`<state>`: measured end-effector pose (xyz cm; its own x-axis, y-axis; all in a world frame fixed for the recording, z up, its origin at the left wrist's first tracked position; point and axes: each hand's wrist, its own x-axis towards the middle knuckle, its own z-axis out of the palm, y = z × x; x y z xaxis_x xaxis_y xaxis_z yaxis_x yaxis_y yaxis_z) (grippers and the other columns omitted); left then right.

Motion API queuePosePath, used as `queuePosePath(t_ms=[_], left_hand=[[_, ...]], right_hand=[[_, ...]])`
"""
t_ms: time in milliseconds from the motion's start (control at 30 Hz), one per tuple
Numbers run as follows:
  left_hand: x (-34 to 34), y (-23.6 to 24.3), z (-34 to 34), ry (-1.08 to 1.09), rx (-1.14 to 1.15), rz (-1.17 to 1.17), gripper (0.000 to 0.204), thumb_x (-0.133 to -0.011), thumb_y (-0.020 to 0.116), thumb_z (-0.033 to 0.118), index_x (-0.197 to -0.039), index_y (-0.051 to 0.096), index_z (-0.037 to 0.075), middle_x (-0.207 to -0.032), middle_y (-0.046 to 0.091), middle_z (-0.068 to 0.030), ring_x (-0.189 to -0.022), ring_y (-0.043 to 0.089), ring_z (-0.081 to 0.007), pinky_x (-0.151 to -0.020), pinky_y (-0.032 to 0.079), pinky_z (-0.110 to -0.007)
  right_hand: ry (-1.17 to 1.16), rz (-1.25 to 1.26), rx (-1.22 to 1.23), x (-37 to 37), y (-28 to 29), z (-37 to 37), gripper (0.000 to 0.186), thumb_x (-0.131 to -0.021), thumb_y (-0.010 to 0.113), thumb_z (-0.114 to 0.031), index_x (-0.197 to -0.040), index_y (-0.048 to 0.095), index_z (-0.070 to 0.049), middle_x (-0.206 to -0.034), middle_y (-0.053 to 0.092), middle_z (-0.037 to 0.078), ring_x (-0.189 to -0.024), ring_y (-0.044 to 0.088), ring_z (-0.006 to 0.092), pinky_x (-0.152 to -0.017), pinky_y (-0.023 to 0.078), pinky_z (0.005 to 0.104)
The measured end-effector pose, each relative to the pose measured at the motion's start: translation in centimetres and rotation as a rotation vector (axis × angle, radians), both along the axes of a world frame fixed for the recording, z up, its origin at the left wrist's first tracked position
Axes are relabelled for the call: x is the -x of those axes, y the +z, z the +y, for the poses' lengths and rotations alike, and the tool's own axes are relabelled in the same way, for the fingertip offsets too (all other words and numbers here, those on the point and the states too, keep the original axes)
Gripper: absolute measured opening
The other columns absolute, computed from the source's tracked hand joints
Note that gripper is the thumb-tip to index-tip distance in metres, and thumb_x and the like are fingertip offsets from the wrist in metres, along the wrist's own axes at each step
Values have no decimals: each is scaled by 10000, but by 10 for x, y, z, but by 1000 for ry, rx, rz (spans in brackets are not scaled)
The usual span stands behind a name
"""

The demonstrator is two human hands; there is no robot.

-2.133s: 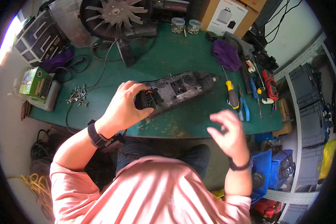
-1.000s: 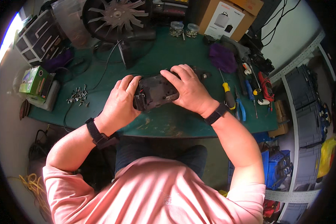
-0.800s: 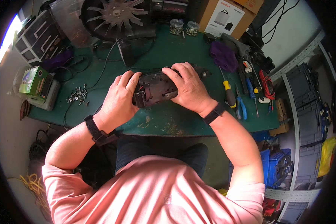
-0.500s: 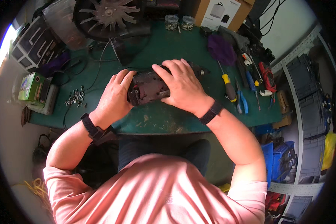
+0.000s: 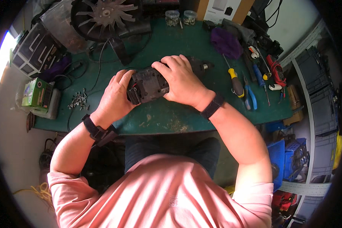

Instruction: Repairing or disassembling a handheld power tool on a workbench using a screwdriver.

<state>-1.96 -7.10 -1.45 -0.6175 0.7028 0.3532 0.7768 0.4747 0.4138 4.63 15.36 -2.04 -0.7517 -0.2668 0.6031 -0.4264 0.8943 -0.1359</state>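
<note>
Above the front part of the green table, both hands grip a dark, blocky power tool body (image 5: 150,84). Its flat face, with holes and a bit of red wire, is turned up, and a metal tip (image 5: 205,67) shows at its right end. My left hand (image 5: 117,91) wraps the left end, thumb underneath or hidden. Over the tool's right-hand part lies my right hand (image 5: 184,80), its fingers curled across the far side and the thumb at the near edge. The exact kind of tool cannot be made out.
Loose screws (image 5: 78,99) lie left of the tool, near a green box (image 5: 38,93). Screwdrivers (image 5: 235,83), blue-handled pliers (image 5: 250,97) and a red meter (image 5: 276,71) are on the right. At the back stand a bladed fan (image 5: 106,13) and two screw jars (image 5: 172,18).
The view has shifted slightly. The tool's upper face has tilted a little and catches the light differently. Both hands keep their hold on it.
</note>
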Motion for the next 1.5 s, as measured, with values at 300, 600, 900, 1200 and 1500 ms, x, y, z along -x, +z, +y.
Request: queuePosePath(t_ms=[300, 600, 900, 1200, 1500], left_hand=[[-10, 1, -5, -9, 97, 240, 787, -618, 755, 14, -1342, 446, 7, -1281, 490, -193, -1111, 522, -378, -974, 449, -427], [-22, 34, -21, -129, 182, 90, 920, -597, 788, -14, -1424, 391, 41, -1345, 444, -201, -1208, 484, -394, -1032, 424, -429], [-6, 19, -56, -42, 77, -208, 581, -655, 805, 81, -1189, 600, -24, -1096, 610, -195, -1063, 570, -373, -920, 477, -413], [1, -3, -66, -39, 41, -310, 247, -716, 759, 88, -931, 688, -9, -880, 656, -170, -883, 609, -364, -785, 488, -416], [1, -2, -70, 14, 5, -593, 161, -796, 715, 107, -878, 680, -27, -728, 630, -161, -646, 608, -259, -616, 468, -357]], right_hand=[[30, -86, -8, -31, 12, 7, 814, -611, 827, -114, -1347, 482, -89, -1178, 521, 120, -1170, 488, 315, -1089, 333, 466], [13, -214, 137, -57, 30, 9, 526, -664, 738, 10, -1168, 591, -16, -1140, 546, 140, -1110, 516, 330, -996, 418, 427], [-9, -217, 93, -76, 22, 5, 574, -674, 693, 39, -1231, 583, -50, -1177, 529, 142, -1151, 499, 347, -1025, 408, 438], [-55, -209, 84, -75, 21, 3, 576, -663, 706, 57, -1217, 581, -42, -1182, 540, 143, -1163, 501, 350, -1025, 412, 441], [-94, -206, 68, -75, 19, -3, 572, -669, 699, 68, -1216, 570, -36, -1196, 540, 149, -1169, 500, 356, -1022, 409, 440]])
